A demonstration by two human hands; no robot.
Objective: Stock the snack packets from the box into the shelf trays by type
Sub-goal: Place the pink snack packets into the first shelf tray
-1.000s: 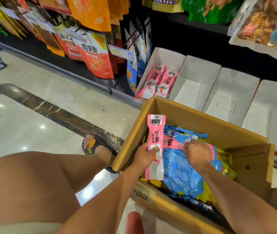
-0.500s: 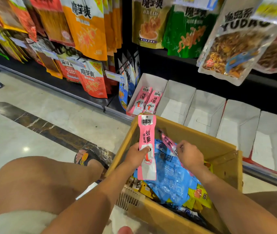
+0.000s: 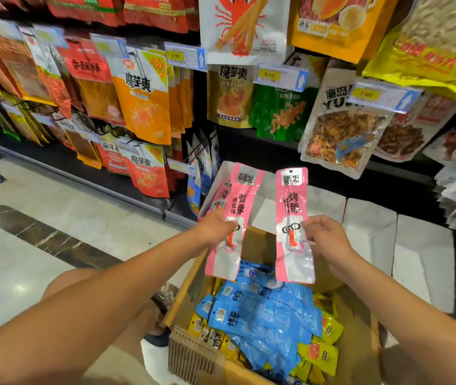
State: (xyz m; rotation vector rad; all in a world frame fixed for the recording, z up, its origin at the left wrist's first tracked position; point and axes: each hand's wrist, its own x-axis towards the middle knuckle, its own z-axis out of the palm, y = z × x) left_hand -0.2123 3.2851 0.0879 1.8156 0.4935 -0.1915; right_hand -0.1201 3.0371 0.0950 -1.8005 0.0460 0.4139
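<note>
**Two pink packets held up over the box**

Pinches with the left hand the left pink packet, a long, narrow strip of pink and silvery foil. Sets the thumb on its printed face a little below the middle, with the other fingers hidden behind.

Pinches with the right hand the right pink packet, of the same kind, by its right edge at about mid-length. Puts the thumb in front and curls the fingers behind.

Holds both in the air, side by side but apart, above the far end of the open brown cardboard box and in front of the leftmost white cardboard shelf tray.

Stands both long axes close to upright, printed faces toward the camera, hang-hole ends up and clear lower ends down toward the box. Leans the left one with its top to the right; carries the right one almost straight.

Below them, inside the box: a loose heap of blue foil packets lying over yellow foil packets.

In the leftmost tray, just behind the left hand: more pink packets of the same print, leaning on end.

To the right along the bottom shelf: a row of further white trays.

Higher up, on pegs: large hanging snack bags in orange, green and clear film.
</note>
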